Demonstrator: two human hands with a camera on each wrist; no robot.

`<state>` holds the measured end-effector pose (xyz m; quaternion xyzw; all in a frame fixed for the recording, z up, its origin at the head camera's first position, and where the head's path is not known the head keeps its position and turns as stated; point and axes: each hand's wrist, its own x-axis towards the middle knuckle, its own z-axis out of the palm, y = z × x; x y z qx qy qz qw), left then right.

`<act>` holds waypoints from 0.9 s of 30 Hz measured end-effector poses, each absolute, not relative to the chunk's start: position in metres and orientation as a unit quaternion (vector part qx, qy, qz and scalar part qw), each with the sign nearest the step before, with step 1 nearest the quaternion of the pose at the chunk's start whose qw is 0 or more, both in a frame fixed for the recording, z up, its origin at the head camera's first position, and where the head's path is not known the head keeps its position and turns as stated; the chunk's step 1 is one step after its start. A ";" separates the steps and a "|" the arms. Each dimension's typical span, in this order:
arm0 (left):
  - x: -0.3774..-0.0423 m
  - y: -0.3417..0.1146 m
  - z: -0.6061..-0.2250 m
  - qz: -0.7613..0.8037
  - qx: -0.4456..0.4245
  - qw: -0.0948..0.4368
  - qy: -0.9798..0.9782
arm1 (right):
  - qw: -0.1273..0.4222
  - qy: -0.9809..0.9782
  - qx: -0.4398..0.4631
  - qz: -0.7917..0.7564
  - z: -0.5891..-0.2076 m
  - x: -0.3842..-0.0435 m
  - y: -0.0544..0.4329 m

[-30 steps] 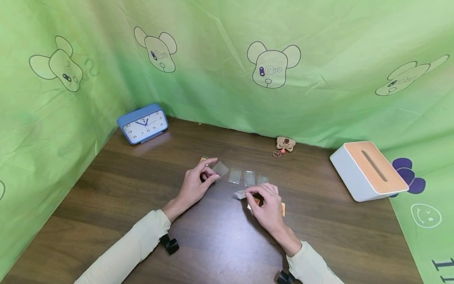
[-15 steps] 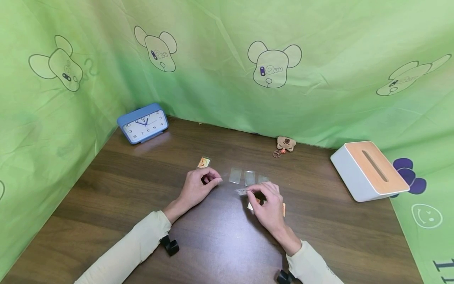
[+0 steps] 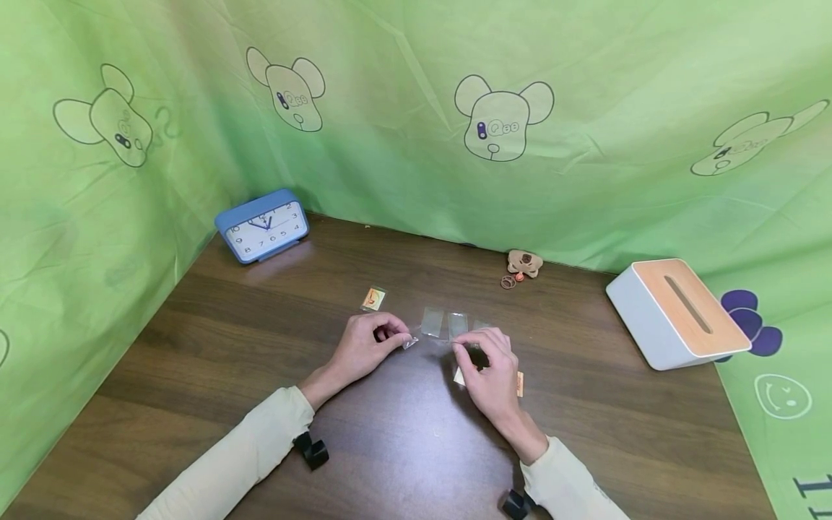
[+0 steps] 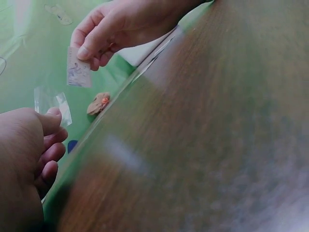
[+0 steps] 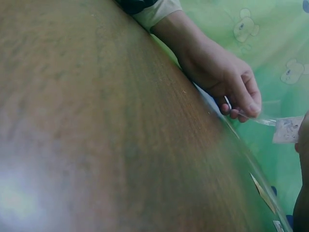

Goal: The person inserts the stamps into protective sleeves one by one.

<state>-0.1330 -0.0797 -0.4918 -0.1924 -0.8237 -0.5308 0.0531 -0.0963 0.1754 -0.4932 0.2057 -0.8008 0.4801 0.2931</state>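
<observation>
Between thumb and fingers my left hand [image 3: 367, 348] pinches a small clear plastic sleeve [image 4: 42, 99], a glinting bit of which shows at the fingertips in the head view. My right hand [image 3: 489, 372] pinches a small printed card [image 4: 78, 73] at its edge; it looks nearly edge-on in the head view. In the right wrist view the card and sleeve lie close together. Clear sleeves [image 3: 432, 322] rest in a row on the table just beyond the hands. Orange-and-white cards [image 3: 520, 384] lie partly hidden under my right hand. A sleeved card [image 3: 373, 298] lies beyond my left hand.
A blue alarm clock [image 3: 263, 225] stands at the back left of the wooden table [image 3: 364, 448]. At the back are a brown bear-shaped trinket [image 3: 524, 263] and small rings [image 3: 508, 282]. A white tissue box with a wooden lid [image 3: 679, 310] stands right. Green cloth [image 3: 390, 144] hangs behind.
My left hand has moved slightly down and toward me with the sleeve, uncovering the sleeved card beyond it. The card in my right hand has tilted; that hand has barely moved.
</observation>
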 end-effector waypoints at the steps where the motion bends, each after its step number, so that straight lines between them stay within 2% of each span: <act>1: -0.133 -0.080 -0.492 -0.529 -0.196 0.052 -0.824 | 0.295 -0.799 0.204 0.482 -0.493 -0.096 0.175; 16: -0.131 -0.078 -0.491 -0.519 -0.210 0.017 -0.828 | 0.347 -0.756 0.221 0.510 -0.489 -0.102 0.167; 27: -0.132 -0.079 -0.492 -0.518 -0.210 0.011 -0.829 | 0.329 -0.750 0.228 0.527 -0.489 -0.103 0.164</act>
